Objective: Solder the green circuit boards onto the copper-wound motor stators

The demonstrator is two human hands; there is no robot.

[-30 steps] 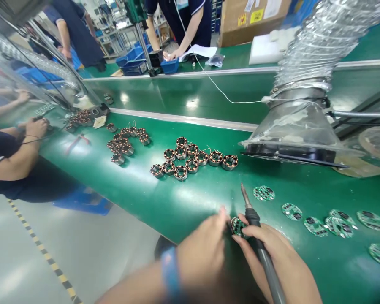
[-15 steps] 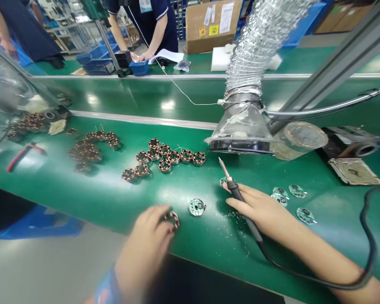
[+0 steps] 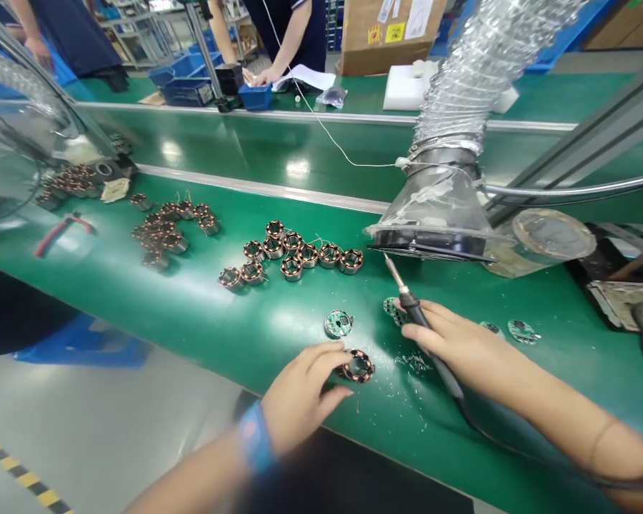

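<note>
My left hand (image 3: 300,389) pinches a copper-wound stator ring (image 3: 359,365) that lies on the green bench (image 3: 203,321) near its front edge. A blue band is on that wrist. My right hand (image 3: 455,346) grips a soldering iron (image 3: 414,308) like a pen, its tip pointing up and left toward the fume hood. A round green circuit board (image 3: 338,323) lies just beyond the stator. Another board (image 3: 392,310) sits partly under the iron. Solder flecks are scattered on the mat between my hands.
A cluster of stators (image 3: 292,258) lies mid-bench, more (image 3: 166,230) to the left by red pliers (image 3: 61,230). A clear fume hood (image 3: 439,214) on a foil duct hangs at right. More boards (image 3: 522,331) lie right. People work at the far bench (image 3: 278,43).
My left hand has brought a stator ring rightward, closer to my right hand. The iron has stayed raised over the bench. The view has shifted slightly.
</note>
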